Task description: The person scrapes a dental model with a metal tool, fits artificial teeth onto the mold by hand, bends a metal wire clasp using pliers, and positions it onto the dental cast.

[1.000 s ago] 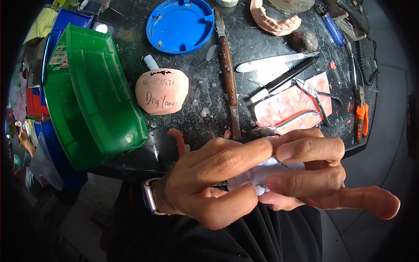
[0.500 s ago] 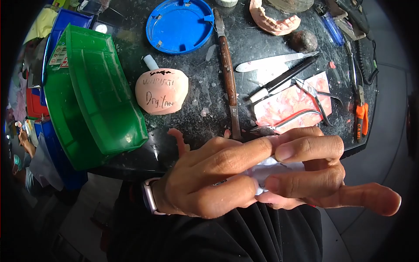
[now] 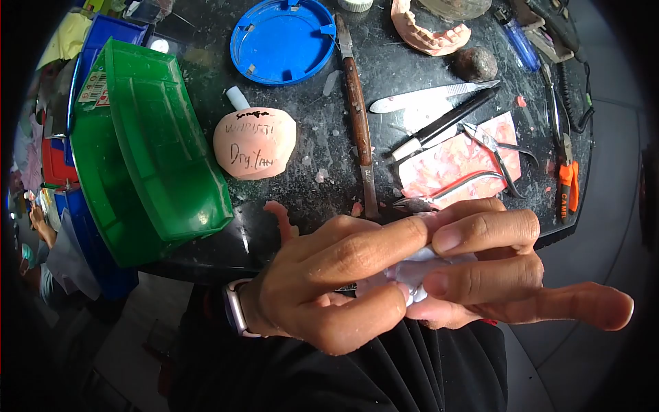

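Note:
Above my lap at the table's front edge, both hands are wrapped round a pale whitish dental cast [image 3: 414, 272], mostly hidden by the fingers. My left hand [image 3: 336, 278] comes in from the left, wearing a watch [image 3: 237, 309], its fingers bent over the cast's near face. From the right, my right hand [image 3: 504, 268] grips the cast's other side, with one finger sticking out to the right. Just beyond the hands lie wire pliers [image 3: 494, 154] on a pink wax sheet [image 3: 439, 168]. A curled pink wax strip [image 3: 280, 218] lies beside my left hand.
A green bin [image 3: 158, 144] stands at left, near an inscribed pink plaster model [image 3: 255, 144]. Behind are a blue lid [image 3: 281, 41] and a toothed cast [image 3: 429, 31]. A wooden-handled wax knife [image 3: 357, 103], tweezers [image 3: 432, 96] and orange-handled cutters [image 3: 569, 185] lie about.
A lower finger of my left hand has shifted down, uncovering more of the cast. My right hand's fingers have moved slightly upward. The things on the table stay put.

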The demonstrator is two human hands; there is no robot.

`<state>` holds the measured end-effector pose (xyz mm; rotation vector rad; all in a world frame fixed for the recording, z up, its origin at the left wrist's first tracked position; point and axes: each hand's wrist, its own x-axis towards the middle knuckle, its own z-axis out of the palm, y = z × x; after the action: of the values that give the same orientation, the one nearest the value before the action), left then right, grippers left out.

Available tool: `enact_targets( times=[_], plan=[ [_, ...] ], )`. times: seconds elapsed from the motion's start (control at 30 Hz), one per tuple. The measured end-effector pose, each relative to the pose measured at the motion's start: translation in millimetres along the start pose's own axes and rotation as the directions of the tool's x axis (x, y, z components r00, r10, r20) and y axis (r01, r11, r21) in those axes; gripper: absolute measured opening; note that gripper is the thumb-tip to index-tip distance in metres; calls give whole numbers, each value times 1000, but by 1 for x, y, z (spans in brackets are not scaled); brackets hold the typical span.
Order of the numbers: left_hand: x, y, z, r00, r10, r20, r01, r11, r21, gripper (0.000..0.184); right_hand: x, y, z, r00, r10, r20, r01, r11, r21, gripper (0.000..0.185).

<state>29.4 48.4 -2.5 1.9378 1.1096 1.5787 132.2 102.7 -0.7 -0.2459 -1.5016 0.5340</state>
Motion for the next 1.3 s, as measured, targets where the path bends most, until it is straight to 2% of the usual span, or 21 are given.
enact_targets(
  times=[0.2, 0.4, 0.5, 0.7, 0.93, 1.0, 1.13, 1.3],
  plan=[
    [0, -1, 2, 999, 34, -29, -33, 999, 36, 41, -3, -6, -17, 991, 44, 124, -46, 999, 9, 108],
    [-1, -1, 4, 995, 73, -63, -68, 994, 85, 36, -9, -6, -14, 996, 59, 71, -58, 998, -13, 110],
    [0, 0, -1, 998, 61, 6, -62, 997, 41, 35, -9, -7, -13, 995, 84, 51, -83, 996, -26, 110],
    [-1, 1, -5, 998, 45, 39, -45, 999, 14, 35, -12, -9, -13, 992, 121, 39, -119, 992, -29, 112],
    [-2, 4, 13, 987, 29, -156, -6, 990, 144, 34, -11, -12, -13, 989, 142, 33, -142, 990, -18, 114],
    [-2, 6, 13, 987, 10, -159, 11, 992, 128, 31, -11, -12, -13, 989, 148, 30, -148, 989, -17, 114],
    [-5, 5, 1, 996, -17, -83, 15, 999, -31, 26, -11, -13, -11, 986, 165, 19, -165, 986, -14, 116],
    [-4, 2, 0, 998, -20, -53, 17, 997, -70, 27, -10, -20, -11, 975, 223, -10, -223, 975, 14, 117]
  ],
)
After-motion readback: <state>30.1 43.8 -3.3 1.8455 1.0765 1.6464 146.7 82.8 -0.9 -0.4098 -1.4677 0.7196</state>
